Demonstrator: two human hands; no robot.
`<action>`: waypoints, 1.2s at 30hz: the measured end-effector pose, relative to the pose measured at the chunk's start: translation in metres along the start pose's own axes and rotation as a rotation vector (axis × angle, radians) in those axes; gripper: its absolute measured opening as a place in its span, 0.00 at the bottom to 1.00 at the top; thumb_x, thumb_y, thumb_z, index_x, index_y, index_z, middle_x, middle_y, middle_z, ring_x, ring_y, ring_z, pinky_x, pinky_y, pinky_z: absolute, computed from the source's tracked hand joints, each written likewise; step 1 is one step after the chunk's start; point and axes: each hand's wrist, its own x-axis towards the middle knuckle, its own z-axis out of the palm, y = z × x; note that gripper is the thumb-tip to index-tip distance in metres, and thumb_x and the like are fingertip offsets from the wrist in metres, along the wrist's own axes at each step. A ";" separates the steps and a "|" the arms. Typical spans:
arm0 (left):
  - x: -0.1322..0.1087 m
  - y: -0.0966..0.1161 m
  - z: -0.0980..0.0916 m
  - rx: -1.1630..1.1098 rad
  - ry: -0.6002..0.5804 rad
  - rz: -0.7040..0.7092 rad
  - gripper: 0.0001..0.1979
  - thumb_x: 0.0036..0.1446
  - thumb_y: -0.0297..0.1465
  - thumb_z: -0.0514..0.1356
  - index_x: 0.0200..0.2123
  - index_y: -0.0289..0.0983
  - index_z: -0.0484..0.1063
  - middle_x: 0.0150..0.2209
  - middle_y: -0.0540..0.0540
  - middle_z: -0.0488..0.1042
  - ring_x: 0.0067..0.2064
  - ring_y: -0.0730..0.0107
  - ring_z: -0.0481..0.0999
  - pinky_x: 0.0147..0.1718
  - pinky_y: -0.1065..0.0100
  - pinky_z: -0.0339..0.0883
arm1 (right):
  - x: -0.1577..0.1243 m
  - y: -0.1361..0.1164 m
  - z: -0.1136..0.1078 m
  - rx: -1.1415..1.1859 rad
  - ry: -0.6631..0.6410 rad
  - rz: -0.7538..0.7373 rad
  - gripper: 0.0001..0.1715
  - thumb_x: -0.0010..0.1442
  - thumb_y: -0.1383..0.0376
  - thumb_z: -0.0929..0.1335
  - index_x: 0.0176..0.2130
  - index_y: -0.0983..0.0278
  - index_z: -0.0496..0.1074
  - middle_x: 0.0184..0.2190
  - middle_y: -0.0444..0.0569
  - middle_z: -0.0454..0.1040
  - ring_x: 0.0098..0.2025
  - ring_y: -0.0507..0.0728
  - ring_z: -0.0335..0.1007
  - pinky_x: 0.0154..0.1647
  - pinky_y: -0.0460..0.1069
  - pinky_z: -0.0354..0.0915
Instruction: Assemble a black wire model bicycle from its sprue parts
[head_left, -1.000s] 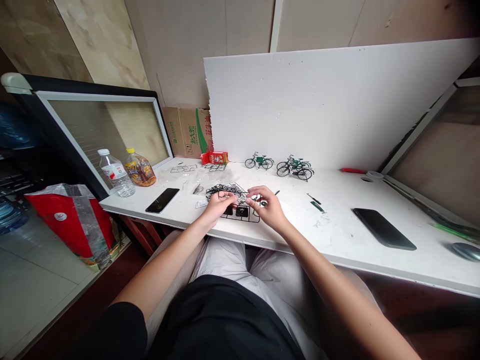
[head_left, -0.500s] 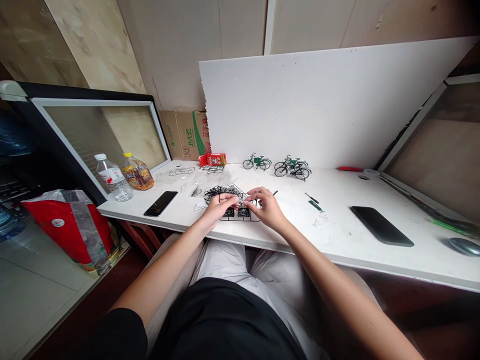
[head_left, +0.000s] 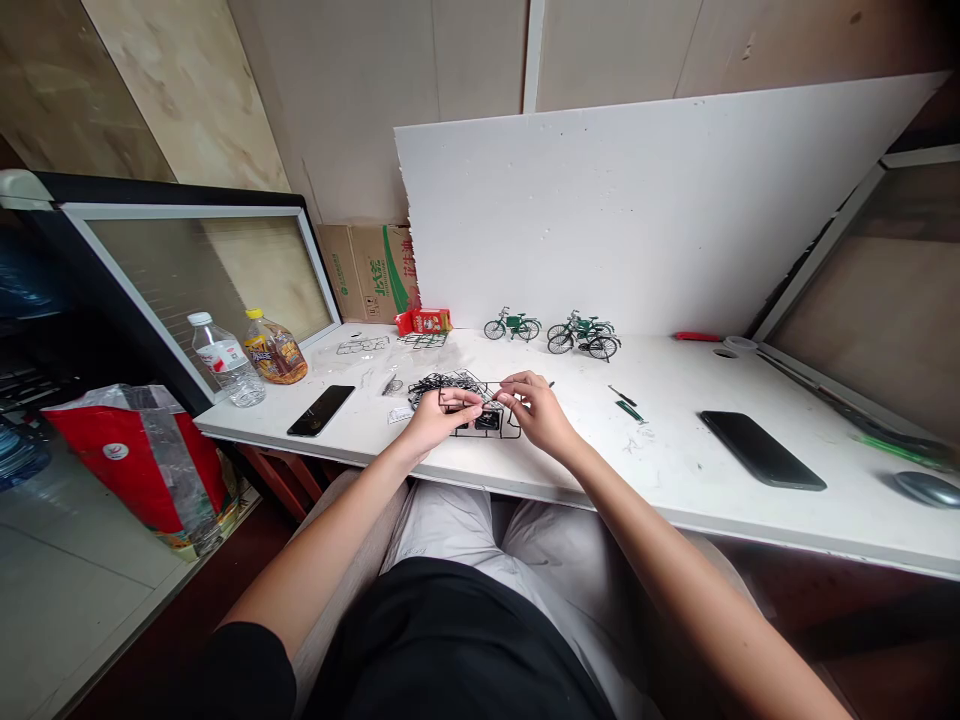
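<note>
My left hand (head_left: 433, 418) and my right hand (head_left: 535, 412) meet over the near edge of the white table (head_left: 675, 460), both pinching a black plastic parts frame (head_left: 480, 418) lifted slightly off the surface. Just behind the frame lies a heap of black model parts (head_left: 442, 383). Farther back stand a small green model bicycle (head_left: 513, 324) and a pair of darker model bicycles (head_left: 586, 338), upright near the white foam board (head_left: 645, 200).
A black phone (head_left: 322, 409) lies left of my hands, another black phone (head_left: 762, 450) to the right. Two bottles (head_left: 225, 358) stand at the table's left end. A red box (head_left: 426, 320), small green tools (head_left: 628, 404), a cardboard box (head_left: 371, 270) and a red bag (head_left: 142, 455) are around.
Both hands have raised the black parts frame a little off the table; the fingers have closed in on its top edge. The camera shifted slightly.
</note>
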 end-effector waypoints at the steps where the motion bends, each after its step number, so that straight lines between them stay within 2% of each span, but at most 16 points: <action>1: 0.000 0.001 -0.002 -0.005 -0.027 0.006 0.17 0.49 0.36 0.77 0.40 0.34 0.82 0.41 0.40 0.83 0.36 0.67 0.80 0.38 0.66 0.74 | 0.001 0.000 -0.002 0.007 -0.004 0.000 0.16 0.72 0.54 0.67 0.39 0.59 0.80 0.49 0.57 0.76 0.55 0.66 0.69 0.61 0.62 0.64; 4: -0.001 0.004 -0.006 -0.049 -0.118 0.005 0.17 0.49 0.37 0.77 0.39 0.34 0.82 0.39 0.43 0.82 0.36 0.68 0.79 0.39 0.67 0.73 | 0.002 -0.006 -0.006 0.155 -0.072 0.023 0.18 0.70 0.52 0.68 0.35 0.60 0.79 0.48 0.56 0.77 0.54 0.64 0.71 0.59 0.60 0.66; 7: 0.000 0.001 -0.009 -0.125 -0.161 -0.015 0.17 0.47 0.37 0.79 0.37 0.35 0.81 0.39 0.44 0.81 0.39 0.67 0.80 0.41 0.67 0.73 | 0.003 -0.014 -0.008 0.372 -0.205 0.080 0.19 0.69 0.51 0.68 0.34 0.61 0.78 0.47 0.54 0.79 0.50 0.62 0.75 0.55 0.57 0.69; 10: 0.002 -0.004 -0.010 -0.169 -0.168 -0.050 0.18 0.45 0.36 0.79 0.36 0.34 0.81 0.39 0.43 0.82 0.40 0.65 0.81 0.41 0.67 0.73 | 0.003 -0.019 -0.008 0.405 -0.282 0.142 0.18 0.69 0.54 0.66 0.34 0.62 0.77 0.44 0.53 0.82 0.46 0.61 0.77 0.51 0.56 0.71; 13: 0.002 -0.007 -0.007 -0.066 -0.094 -0.058 0.17 0.45 0.36 0.79 0.37 0.34 0.83 0.37 0.42 0.83 0.34 0.68 0.80 0.37 0.66 0.73 | 0.002 -0.022 -0.005 0.120 -0.145 0.144 0.13 0.67 0.61 0.68 0.34 0.62 0.79 0.42 0.55 0.83 0.44 0.63 0.77 0.49 0.56 0.69; 15: 0.000 -0.006 0.000 0.055 -0.025 -0.021 0.15 0.49 0.35 0.77 0.38 0.34 0.84 0.37 0.41 0.84 0.32 0.68 0.79 0.36 0.65 0.74 | -0.001 -0.025 -0.001 -0.174 -0.031 0.079 0.11 0.66 0.67 0.69 0.33 0.63 0.80 0.43 0.58 0.83 0.47 0.64 0.76 0.50 0.58 0.65; 17: -0.006 -0.001 0.011 0.149 0.013 0.035 0.12 0.52 0.34 0.74 0.39 0.34 0.85 0.39 0.39 0.85 0.33 0.65 0.80 0.37 0.63 0.76 | -0.004 -0.030 0.004 -0.399 0.029 -0.001 0.12 0.65 0.72 0.68 0.33 0.64 0.80 0.45 0.58 0.83 0.50 0.65 0.75 0.52 0.59 0.61; 21: -0.015 0.010 0.029 0.166 0.088 0.164 0.06 0.55 0.31 0.71 0.36 0.35 0.84 0.39 0.39 0.85 0.40 0.59 0.84 0.46 0.59 0.78 | -0.007 -0.042 0.007 -0.499 0.125 -0.070 0.14 0.62 0.78 0.67 0.34 0.64 0.80 0.46 0.55 0.84 0.53 0.64 0.75 0.56 0.61 0.57; 24: -0.015 0.013 0.027 0.125 0.079 0.205 0.06 0.55 0.32 0.72 0.33 0.35 0.83 0.38 0.40 0.85 0.42 0.58 0.84 0.48 0.59 0.77 | -0.003 -0.045 -0.002 -0.349 0.145 -0.099 0.17 0.61 0.79 0.65 0.33 0.62 0.79 0.47 0.53 0.84 0.59 0.65 0.73 0.58 0.63 0.59; 26: -0.012 0.012 0.017 0.067 0.017 0.167 0.09 0.52 0.34 0.74 0.32 0.35 0.82 0.37 0.40 0.84 0.41 0.59 0.84 0.47 0.59 0.77 | 0.001 -0.044 -0.012 -0.142 0.108 -0.089 0.16 0.64 0.75 0.66 0.32 0.61 0.80 0.48 0.53 0.84 0.62 0.66 0.71 0.59 0.62 0.62; 28: -0.008 0.011 0.006 -0.032 -0.096 0.083 0.13 0.47 0.35 0.78 0.32 0.34 0.81 0.37 0.41 0.84 0.41 0.60 0.83 0.45 0.61 0.76 | 0.005 -0.040 -0.021 0.113 -0.017 -0.021 0.13 0.66 0.67 0.69 0.32 0.60 0.81 0.51 0.53 0.83 0.61 0.66 0.73 0.59 0.61 0.66; 30: -0.005 0.008 -0.003 -0.132 -0.224 0.007 0.16 0.45 0.34 0.79 0.33 0.34 0.80 0.35 0.42 0.83 0.41 0.60 0.83 0.43 0.62 0.75 | 0.006 -0.035 -0.025 0.361 -0.208 0.076 0.12 0.65 0.58 0.72 0.31 0.60 0.82 0.55 0.54 0.81 0.57 0.65 0.77 0.55 0.59 0.70; 32: -0.003 0.006 -0.007 -0.195 -0.266 -0.023 0.16 0.44 0.34 0.80 0.33 0.34 0.80 0.34 0.44 0.82 0.40 0.62 0.83 0.42 0.64 0.74 | 0.006 -0.030 -0.024 0.518 -0.303 0.136 0.15 0.64 0.55 0.73 0.31 0.61 0.81 0.56 0.55 0.81 0.53 0.65 0.79 0.52 0.58 0.72; 34: -0.003 0.004 -0.006 -0.203 -0.212 -0.024 0.17 0.44 0.34 0.80 0.32 0.34 0.80 0.33 0.45 0.81 0.37 0.66 0.81 0.40 0.66 0.73 | 0.006 -0.028 -0.020 0.506 -0.258 0.151 0.14 0.64 0.56 0.73 0.31 0.61 0.80 0.53 0.56 0.82 0.52 0.65 0.80 0.52 0.58 0.72; 36: -0.004 0.003 -0.001 -0.160 -0.121 -0.034 0.17 0.44 0.34 0.80 0.34 0.34 0.81 0.35 0.45 0.82 0.35 0.68 0.80 0.38 0.67 0.73 | 0.004 -0.030 -0.014 0.299 -0.132 0.142 0.12 0.65 0.62 0.71 0.30 0.61 0.80 0.49 0.55 0.84 0.52 0.65 0.79 0.53 0.58 0.70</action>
